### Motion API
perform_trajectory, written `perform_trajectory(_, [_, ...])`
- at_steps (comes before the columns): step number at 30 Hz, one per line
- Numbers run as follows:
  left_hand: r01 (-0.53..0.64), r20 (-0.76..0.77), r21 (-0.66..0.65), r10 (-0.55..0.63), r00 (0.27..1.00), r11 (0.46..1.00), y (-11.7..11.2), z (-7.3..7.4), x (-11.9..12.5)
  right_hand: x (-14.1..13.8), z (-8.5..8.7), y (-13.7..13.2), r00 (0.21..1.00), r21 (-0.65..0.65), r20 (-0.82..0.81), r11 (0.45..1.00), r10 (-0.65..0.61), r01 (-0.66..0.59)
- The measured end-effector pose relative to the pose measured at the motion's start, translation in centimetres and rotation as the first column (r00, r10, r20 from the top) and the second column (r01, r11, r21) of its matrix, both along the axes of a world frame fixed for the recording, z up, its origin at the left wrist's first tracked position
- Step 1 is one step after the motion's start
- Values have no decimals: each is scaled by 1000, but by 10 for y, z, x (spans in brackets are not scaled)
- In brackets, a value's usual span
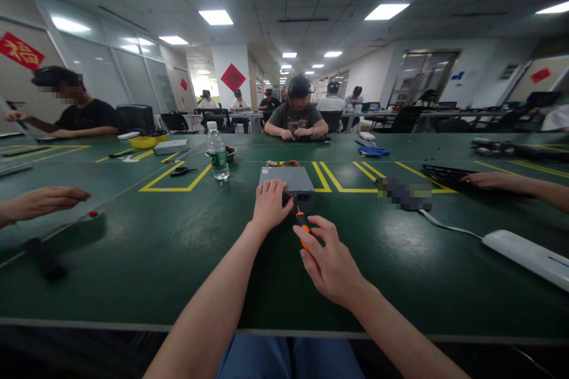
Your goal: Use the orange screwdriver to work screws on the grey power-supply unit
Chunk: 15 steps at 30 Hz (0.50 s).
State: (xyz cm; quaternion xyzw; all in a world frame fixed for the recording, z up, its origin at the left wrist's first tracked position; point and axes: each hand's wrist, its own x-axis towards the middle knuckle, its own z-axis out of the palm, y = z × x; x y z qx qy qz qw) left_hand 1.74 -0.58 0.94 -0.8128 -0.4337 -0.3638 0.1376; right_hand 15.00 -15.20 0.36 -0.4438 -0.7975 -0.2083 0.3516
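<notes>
A grey metal computer power supply unit [296, 176] sits on the green table in front of me, its socket side facing me and coloured cables at its far end. My left hand [269, 204] holds its near left part, fingers flat over the top and thumb down by the front face. In my right hand [329, 254] is a screwdriver [303, 226] with an orange and black handle, pinched between thumb and fingers. Its thin shaft points up at the unit's front face, near the left thumb. Whether the tip touches a screw is too small to tell.
A water bottle [217, 154] stands left of the unit, before a metal bowl [230, 154]. Co-workers' hands reach in at left [48, 202] and right [493, 181]. A white power strip [524, 254] with a cable lies right. Yellow tape marks the green table [178, 284].
</notes>
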Motion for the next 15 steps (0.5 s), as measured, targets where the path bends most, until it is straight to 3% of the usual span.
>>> perform_trajectory(3, [5,-1,-2,-5,1000,1000,0,0,0,-1,1,-2,999,-44,4,998,52,-52])
perform_trajectory(10, [0,-3,-14,0,1000,1000,-1,0,-1,2,1,2,996,107,-2,991,86,-86])
perform_trajectory(15, [-7,-1,-18,7,1000,1000,-2,1,-1,3,-2,4,990,100,-88,990,106,-97])
